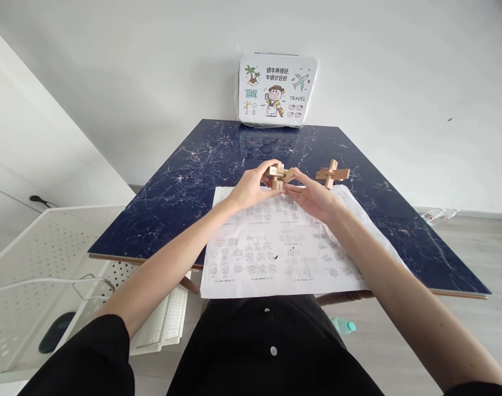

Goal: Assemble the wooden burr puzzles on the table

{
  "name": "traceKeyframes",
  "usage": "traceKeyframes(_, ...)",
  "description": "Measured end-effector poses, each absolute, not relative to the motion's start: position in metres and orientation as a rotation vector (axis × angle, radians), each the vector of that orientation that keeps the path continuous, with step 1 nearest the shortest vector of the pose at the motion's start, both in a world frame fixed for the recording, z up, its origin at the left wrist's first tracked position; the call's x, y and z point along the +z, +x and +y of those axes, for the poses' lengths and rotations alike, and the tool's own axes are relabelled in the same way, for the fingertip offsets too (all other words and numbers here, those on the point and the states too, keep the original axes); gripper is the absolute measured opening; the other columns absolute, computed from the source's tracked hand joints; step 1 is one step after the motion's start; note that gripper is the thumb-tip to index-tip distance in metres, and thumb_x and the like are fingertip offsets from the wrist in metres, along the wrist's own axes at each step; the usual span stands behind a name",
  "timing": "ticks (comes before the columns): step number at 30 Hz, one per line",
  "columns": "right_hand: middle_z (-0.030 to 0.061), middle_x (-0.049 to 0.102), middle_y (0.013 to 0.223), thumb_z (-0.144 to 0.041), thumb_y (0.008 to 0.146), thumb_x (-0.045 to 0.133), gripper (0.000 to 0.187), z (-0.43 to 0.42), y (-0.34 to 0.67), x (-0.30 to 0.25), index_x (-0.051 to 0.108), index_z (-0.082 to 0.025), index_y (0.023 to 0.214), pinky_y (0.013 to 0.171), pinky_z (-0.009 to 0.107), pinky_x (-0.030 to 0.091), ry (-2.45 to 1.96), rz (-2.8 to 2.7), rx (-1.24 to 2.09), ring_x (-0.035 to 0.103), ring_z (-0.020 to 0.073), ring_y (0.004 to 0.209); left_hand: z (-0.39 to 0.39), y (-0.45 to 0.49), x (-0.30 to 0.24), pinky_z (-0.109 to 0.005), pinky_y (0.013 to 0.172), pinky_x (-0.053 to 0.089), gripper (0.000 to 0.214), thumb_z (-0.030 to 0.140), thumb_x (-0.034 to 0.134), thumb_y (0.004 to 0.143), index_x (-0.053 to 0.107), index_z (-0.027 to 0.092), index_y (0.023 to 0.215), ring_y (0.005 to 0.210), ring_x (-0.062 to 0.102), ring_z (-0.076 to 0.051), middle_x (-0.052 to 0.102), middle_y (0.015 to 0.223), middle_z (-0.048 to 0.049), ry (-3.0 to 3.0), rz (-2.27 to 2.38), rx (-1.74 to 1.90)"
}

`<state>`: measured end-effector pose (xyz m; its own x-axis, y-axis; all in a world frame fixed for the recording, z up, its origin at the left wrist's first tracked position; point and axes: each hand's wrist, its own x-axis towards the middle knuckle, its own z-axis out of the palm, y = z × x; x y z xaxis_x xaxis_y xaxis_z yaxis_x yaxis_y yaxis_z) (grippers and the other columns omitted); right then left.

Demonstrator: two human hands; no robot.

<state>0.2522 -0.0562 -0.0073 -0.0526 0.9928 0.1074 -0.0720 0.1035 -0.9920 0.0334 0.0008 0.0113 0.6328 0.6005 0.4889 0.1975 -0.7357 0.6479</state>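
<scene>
Between my two hands is a wooden interlocking puzzle (278,171) made of notched light-coloured blocks, held just above the far part of a printed sheet. My left hand (253,184) grips its left side, thumb below and fingers over the top. On the right, my right hand (312,197) pinches a block that juts out at a slant from the puzzle. Some of the fingertips are hidden behind the blocks. A second wooden puzzle (332,174), cross-shaped, stands on the table right of my right hand. Under both hands lies the instruction sheet (251,264), covered with small diagrams.
The dark blue marbled table (160,220) reaches back to the wall. At its far edge a white illustrated case (278,91) leans upright. A white perforated rack (36,264) with a cable stands left. A bottle (344,325) is below the front edge.
</scene>
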Motion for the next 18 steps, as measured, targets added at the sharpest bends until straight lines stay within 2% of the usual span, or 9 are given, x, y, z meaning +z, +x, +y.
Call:
traceKeyframes(6, 0.0143, 0.081, 0.115, -0.054, 0.103, 0.062, 0.037, -0.060, 0.252, 0.000, 0.078, -0.025, 0.120, 0.109, 0.054, 0.063, -1.041, -1.381, 1.226, 0.076, 0.0334, 0.119, 0.001, 0.033, 0.015, -0.042, 0.093, 0.063, 0.069, 0.047, 0.086, 0.088, 0.057, 0.028, 0.147, 0.098, 0.077, -0.024, 0.075, 0.136, -0.0112, 2.344, 0.588, 0.956)
traceKeyframes(11, 0.0151, 0.081, 0.117, -0.058, 0.105, 0.057, 0.042, -0.062, 0.245, -0.003, 0.077, -0.025, 0.121, 0.111, 0.054, 0.061, -1.048, -1.370, 1.132, 0.074, 0.0333, 0.125, -0.001, 0.035, 0.012, -0.041, 0.092, 0.063, 0.065, 0.041, 0.086, 0.087, 0.060, 0.025, 0.144, 0.098, 0.075, -0.023, 0.073, 0.139, -0.0113, 2.380, 0.622, 1.078)
traceKeyframes(18, 0.0131, 0.079, 0.129, -0.064, 0.098, 0.065, 0.044, -0.064, 0.244, -0.007, 0.077, -0.029, 0.122, 0.114, 0.054, 0.059, -1.012, -1.344, 1.172, 0.071, 0.0336, 0.130, -0.002, 0.035, 0.007, -0.040, 0.092, 0.062, 0.062, 0.041, 0.086, 0.087, 0.062, 0.025, 0.142, 0.099, 0.075, -0.023, 0.075, 0.134, -0.0096, 2.416, 0.620, 1.132)
